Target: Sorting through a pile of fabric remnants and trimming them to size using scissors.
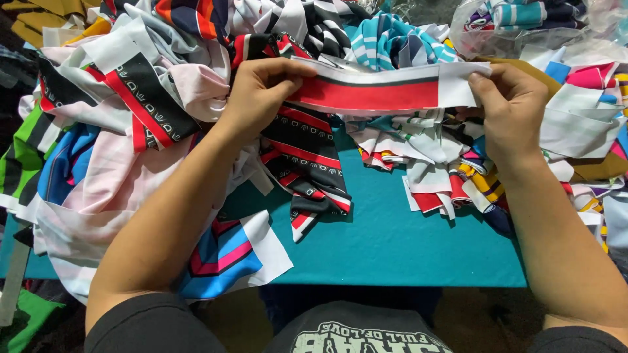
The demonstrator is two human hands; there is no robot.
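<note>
Item: red-and-white strip (pixel 379 88), held level above the teal table (pixel 392 242) and scrap piles (pixel 131 117), my left hand (pixel 261 91) and right hand (pixel 510 108) pinching opposite ends; best kept taut, edges aligned.

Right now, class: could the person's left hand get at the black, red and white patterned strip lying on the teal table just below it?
Probably yes. The left hand sits just above the patterned strip, nothing covering it, but it would first have to release the red-and-white strip.
</note>
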